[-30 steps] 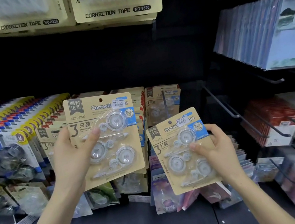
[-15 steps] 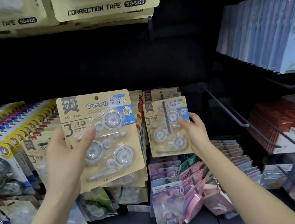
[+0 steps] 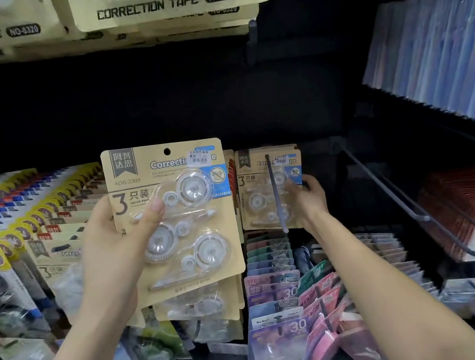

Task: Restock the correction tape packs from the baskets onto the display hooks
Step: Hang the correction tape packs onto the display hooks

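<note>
In the head view, the left hand (image 3: 110, 254) grips one correction tape pack (image 3: 180, 220) upright in front of a hung stack (image 3: 200, 305) of like packs, thumb (image 3: 153, 212) across its front (fingers hidden behind). The right hand (image 3: 310, 199) grasps a second pack (image 3: 258, 189) by its right edge, the display hook (image 3: 275, 192) running down its front. Two packs are held, three tapes in each.

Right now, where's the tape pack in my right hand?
Head view, right of centre: the tape pack is behind a hook rod, in your right hand, beside the other pack your left hand holds.
</note>
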A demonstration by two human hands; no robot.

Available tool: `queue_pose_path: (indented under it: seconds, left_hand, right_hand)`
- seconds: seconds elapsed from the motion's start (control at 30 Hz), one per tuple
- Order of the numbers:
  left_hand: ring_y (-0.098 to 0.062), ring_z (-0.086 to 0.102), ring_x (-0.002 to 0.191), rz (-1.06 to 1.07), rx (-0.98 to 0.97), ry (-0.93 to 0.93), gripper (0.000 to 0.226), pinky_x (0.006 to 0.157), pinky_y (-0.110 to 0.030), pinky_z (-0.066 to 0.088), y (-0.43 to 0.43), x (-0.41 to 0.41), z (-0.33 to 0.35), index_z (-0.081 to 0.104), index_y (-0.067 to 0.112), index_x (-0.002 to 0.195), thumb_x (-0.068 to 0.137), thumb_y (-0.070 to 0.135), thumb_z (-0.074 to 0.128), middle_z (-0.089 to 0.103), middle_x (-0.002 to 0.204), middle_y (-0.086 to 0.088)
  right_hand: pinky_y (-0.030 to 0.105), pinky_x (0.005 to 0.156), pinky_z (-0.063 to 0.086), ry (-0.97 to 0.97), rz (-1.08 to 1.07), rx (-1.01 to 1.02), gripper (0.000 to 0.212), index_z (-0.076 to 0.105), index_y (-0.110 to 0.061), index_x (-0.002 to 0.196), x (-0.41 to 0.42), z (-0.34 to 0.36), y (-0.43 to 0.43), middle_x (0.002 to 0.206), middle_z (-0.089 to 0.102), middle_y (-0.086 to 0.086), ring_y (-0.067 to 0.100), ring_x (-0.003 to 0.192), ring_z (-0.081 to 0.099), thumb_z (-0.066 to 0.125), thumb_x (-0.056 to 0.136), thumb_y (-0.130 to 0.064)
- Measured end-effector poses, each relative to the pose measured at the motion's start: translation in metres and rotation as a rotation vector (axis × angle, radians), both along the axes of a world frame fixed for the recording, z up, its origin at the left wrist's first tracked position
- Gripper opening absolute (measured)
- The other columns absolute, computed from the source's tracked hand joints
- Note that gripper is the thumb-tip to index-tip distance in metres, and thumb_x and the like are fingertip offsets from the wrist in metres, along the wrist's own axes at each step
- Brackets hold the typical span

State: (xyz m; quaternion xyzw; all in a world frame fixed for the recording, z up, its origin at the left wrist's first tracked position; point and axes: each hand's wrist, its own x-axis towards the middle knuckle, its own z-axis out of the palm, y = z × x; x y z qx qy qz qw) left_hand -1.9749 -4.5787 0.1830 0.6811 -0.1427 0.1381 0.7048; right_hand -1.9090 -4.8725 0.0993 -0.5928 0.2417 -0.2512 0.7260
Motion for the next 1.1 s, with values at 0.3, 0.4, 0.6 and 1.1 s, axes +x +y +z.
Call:
queue_pose_path:
  seconds: [0.3,0.4,0.6,1.1]
  left_hand:
    - [-0.013,0.069,0.104,-0.025,-0.013,-0.048,0.034,0.086,-0.028,0.055,0.008,-0.015,0.005,0.064,0.025,0.108,0.076,0.032,0.070,0.073,0.109,0.005]
    - [-0.011,0.068,0.106,-0.074,-0.020,-0.055,0.036,0.088,-0.029,0.053,0.007,-0.027,0.008,0.063,0.021,0.112,0.077,0.029,0.069,0.073,0.111,0.007]
    - [-0.003,0.069,0.100,-0.237,-0.016,-0.043,0.035,0.079,-0.015,0.054,-0.019,-0.066,0.003,0.062,0.023,0.110,0.075,0.024,0.070,0.074,0.105,0.014]
    - [-0.035,0.048,0.132,0.235,0.983,-0.601,0.054,0.107,-0.050,0.036,-0.001,-0.009,-0.042,0.063,0.013,0.126,0.095,0.051,0.040,0.055,0.139,-0.013]
  right_hand:
    - [0.027,0.083,0.040,0.069,-0.154,-0.346,0.039,0.055,-0.013,0.125,-0.061,0.021,0.001,0.108,0.059,-0.006,0.018,0.108,0.058,0.058,0.097,-0.039]
    - [0.024,0.084,0.047,-0.202,-0.104,-0.404,0.025,0.060,-0.019,0.109,-0.109,0.051,0.030,0.106,0.067,-0.001,0.016,0.104,0.063,0.060,0.095,-0.040]
    - [0.031,0.087,0.056,-0.395,0.336,-0.394,0.040,0.054,-0.027,0.119,-0.185,0.087,0.094,0.110,0.072,-0.001,0.012,0.101,0.069,0.073,0.084,-0.034]
    - [0.043,0.088,0.057,-0.223,0.246,-0.409,0.028,0.063,-0.026,0.112,-0.197,0.034,0.055,0.109,0.073,0.000,0.018,0.101,0.070,0.069,0.090,-0.009]
